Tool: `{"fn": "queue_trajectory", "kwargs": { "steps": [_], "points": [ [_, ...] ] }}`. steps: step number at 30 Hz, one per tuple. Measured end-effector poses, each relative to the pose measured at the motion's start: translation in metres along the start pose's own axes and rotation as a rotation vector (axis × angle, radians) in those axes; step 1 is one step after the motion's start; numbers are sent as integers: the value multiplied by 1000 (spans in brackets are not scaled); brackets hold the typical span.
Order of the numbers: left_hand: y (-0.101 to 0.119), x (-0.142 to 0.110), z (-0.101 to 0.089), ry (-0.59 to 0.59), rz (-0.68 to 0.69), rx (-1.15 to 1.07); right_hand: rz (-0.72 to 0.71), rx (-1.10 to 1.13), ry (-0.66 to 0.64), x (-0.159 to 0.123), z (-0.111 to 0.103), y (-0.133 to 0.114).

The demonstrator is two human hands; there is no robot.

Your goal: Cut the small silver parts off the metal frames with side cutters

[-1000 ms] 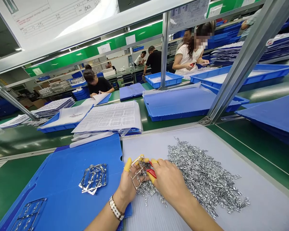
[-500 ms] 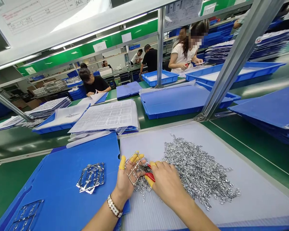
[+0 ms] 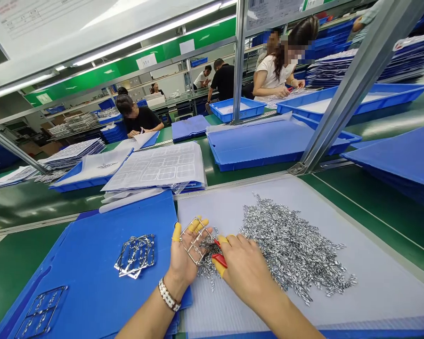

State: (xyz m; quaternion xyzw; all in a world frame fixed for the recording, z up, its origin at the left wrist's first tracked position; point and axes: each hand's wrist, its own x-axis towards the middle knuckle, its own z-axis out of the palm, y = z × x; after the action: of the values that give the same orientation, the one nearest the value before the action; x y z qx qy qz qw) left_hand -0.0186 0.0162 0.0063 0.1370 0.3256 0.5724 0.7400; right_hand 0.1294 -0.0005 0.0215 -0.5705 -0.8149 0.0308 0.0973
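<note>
My left hand (image 3: 182, 254), palm up with yellow finger cots, holds a small rectangular metal frame (image 3: 194, 245) with cross bars. My right hand (image 3: 243, 266), back uppermost, is wrapped round red-handled pliers (image 3: 219, 260); their tips reach toward the frame's right side, and whether they touch it I cannot tell. Beneath the hands lies a small cluster of shiny metal pieces (image 3: 209, 268). Right of them spreads a large pile of the same pieces (image 3: 289, 245) on a whitish sheet (image 3: 219, 310).
Several similar frames (image 3: 136, 254) lie stacked on a blue board (image 3: 92, 292) at left, with another frame (image 3: 42, 313) near its front edge. Behind are a printed sheet stack (image 3: 159, 165), a blue tray (image 3: 261, 148) and a slanted metal post (image 3: 353, 94). Co-workers sit across the bench.
The view has shifted slightly. My left hand has tilted a little, its fingers opening somewhat under the frame. The pliers stay in my right hand beside it.
</note>
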Motion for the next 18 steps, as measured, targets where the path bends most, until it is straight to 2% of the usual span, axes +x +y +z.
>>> {"fn": "queue_trajectory", "kwargs": {
  "steps": [9,15,18],
  "points": [
    [-5,-2,0,35,43,44,-38,56,-39,0,6,-9],
    [-6,-2,1,99,83,91,-46,18,-48,0,7,-14],
    [-4,-1,2,95,77,69,-37,0,-44,0,8,-14]
  ]
}}
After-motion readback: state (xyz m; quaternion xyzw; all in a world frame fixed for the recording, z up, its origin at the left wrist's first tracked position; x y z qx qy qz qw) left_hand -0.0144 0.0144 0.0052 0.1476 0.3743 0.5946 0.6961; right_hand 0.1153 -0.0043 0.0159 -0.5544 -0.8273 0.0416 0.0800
